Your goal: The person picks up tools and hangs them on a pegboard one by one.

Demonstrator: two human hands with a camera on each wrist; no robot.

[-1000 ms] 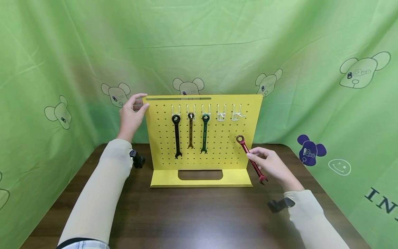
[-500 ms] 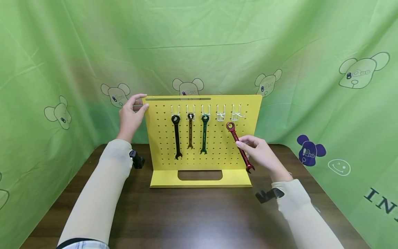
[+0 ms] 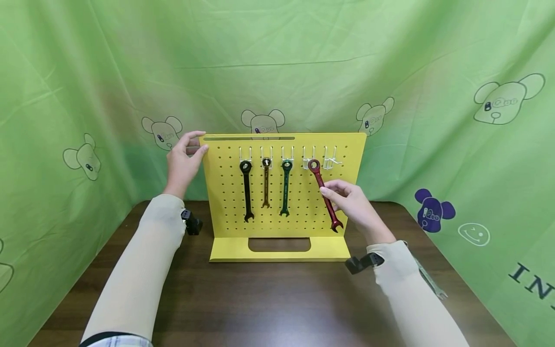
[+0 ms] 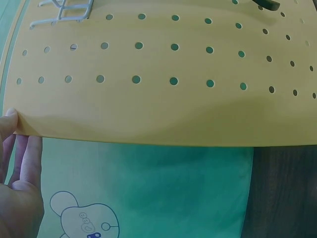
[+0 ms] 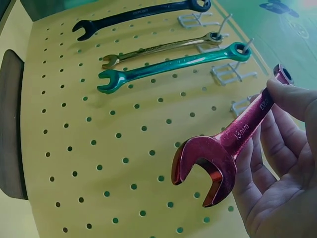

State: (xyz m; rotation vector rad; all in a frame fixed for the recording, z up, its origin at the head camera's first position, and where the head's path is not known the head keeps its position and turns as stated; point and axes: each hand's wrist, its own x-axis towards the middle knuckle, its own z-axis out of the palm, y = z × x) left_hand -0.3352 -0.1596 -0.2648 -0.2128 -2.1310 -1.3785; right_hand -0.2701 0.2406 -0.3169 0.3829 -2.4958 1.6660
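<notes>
My right hand (image 3: 353,205) pinches a red combination wrench (image 3: 327,200) by its shaft, thumb in front. The ring end overlaps the fourth wire hook (image 3: 307,164) in the head view, and the open end points down and right. My left hand (image 3: 184,159) pinches the upper left edge of a yellow pegboard (image 3: 277,221), thumb on the front and fingers behind. Hanging by their ring ends from the three hooks to the left are a black wrench (image 3: 247,193), a smaller gold wrench (image 3: 266,185) and a green wrench (image 3: 285,190). "13mm" reads on the red shaft in the right wrist view.
A fifth wire hook (image 3: 331,161) at the right bears no wrench. Partly behind the right sleeve, a silvery-green wrench (image 3: 431,279) lies on the dark wooden table (image 3: 260,299). Green cloth (image 3: 277,62) surrounds the table at the back and sides.
My right hand has moved left and up with the red wrench, bringing its ring end to the fourth hook. The wrench on the table has come into view. My left hand stays on the board.
</notes>
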